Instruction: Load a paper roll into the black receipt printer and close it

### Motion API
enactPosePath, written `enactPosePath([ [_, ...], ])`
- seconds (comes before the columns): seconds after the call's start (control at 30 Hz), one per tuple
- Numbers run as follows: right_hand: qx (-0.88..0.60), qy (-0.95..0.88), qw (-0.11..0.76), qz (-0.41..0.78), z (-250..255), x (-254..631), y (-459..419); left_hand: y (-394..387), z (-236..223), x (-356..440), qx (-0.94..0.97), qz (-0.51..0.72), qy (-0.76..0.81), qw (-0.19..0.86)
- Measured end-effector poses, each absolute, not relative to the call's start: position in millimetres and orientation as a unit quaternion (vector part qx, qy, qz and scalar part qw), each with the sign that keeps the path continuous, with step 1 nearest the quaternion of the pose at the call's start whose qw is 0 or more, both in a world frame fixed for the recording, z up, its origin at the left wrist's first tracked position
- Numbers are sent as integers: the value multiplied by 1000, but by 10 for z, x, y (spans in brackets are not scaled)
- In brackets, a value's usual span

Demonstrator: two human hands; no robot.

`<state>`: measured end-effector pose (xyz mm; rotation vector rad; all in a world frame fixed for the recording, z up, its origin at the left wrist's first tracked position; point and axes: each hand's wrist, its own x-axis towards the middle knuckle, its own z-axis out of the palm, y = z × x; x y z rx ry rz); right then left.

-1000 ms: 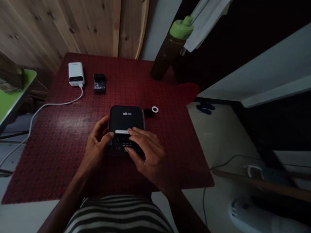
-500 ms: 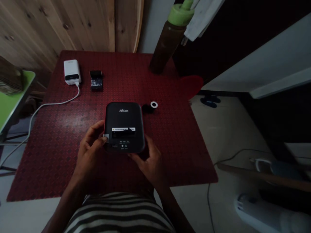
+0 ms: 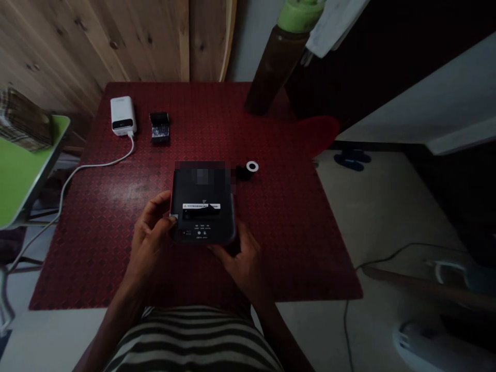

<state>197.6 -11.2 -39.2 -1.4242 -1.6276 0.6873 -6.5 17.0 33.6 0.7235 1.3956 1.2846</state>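
A black box-shaped label printer with reddish sides is at the middle of the red table, between my two hands. A white warning strip and a dark slot cross its top. Blocky blur hides its far part. My left hand grips the near left side, the thumb on a small grey tab and the fingers bent along the edge. At the near right corner, my right hand holds the printer, thumb along the front edge and fingers partly hidden behind the side. Just right of the printer lies a small roll with a white ring end.
On the red patterned table sit a white power bank with a cable, a dark ribbon roll and a tall green-capped bottle. A red stool stands beyond the right edge; a green table is at left.
The whole view has shifted, so everything appears a little further right. Both hands keep their hold on the printer, with no clear movement against it.
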Motion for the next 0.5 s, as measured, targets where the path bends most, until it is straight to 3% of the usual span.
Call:
enactPosePath([
  [0.3,-556,-644,437,294,-396,1982,-109,175,297,-25,307,549,584,512],
  [0.5,-536,-692,408,259,100,2289,2,120,312,-51,324,540,591,503],
])
